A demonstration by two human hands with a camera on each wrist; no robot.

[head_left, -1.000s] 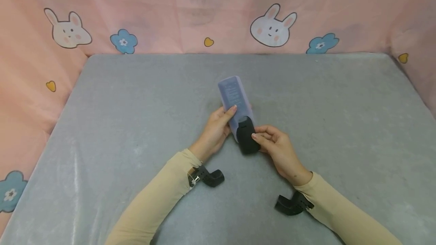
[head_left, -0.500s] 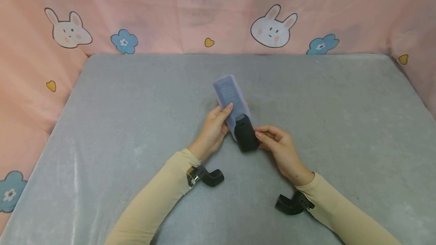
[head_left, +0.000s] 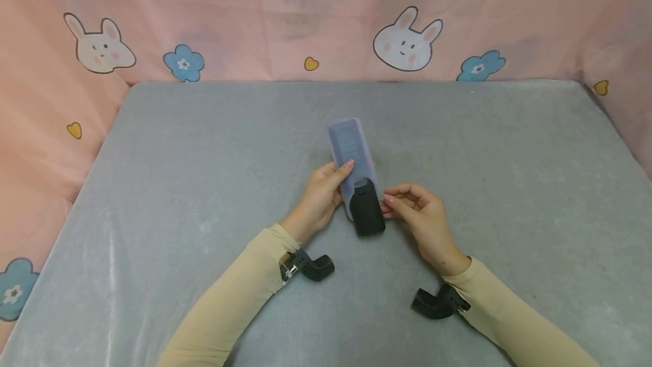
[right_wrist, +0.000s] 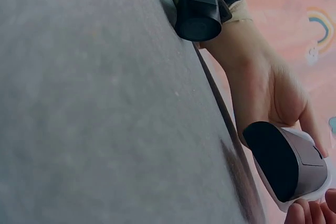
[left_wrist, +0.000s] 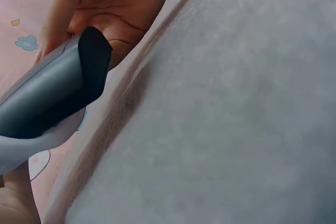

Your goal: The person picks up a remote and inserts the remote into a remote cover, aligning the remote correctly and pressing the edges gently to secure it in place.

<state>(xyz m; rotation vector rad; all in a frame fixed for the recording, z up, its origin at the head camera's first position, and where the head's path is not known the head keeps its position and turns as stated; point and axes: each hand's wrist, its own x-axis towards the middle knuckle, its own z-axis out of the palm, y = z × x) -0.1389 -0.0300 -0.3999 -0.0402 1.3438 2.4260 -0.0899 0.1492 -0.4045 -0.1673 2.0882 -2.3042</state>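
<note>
A flat, translucent blue bottle (head_left: 350, 143) with faint print on its face and a black cap (head_left: 368, 208) at the near end is held above the middle of the table, tilted. My left hand (head_left: 318, 194) grips it from the left side, thumb lying across its face and fingers behind. My right hand (head_left: 420, 214) is at the right of the cap, its loosely bent fingertips right at the bottle's edge. In the right wrist view the dark rounded end of the cap (right_wrist: 275, 163) shows. The left wrist view shows the glossy cap (left_wrist: 52, 85) with my right hand (left_wrist: 113, 17) behind it.
A grey cloth-covered table (head_left: 204, 146) spreads beneath both hands. Behind it hangs a pink curtain (head_left: 254, 21) printed with rabbits, flowers and hearts. Black wrist mounts (head_left: 311, 265) stick out inward from both beige sleeves (head_left: 229, 299).
My right thumb has come off the cap and the right hand has drawn slightly to the right. The bottle has swayed left and back, and now sits a little lower. My left grip stays.
</note>
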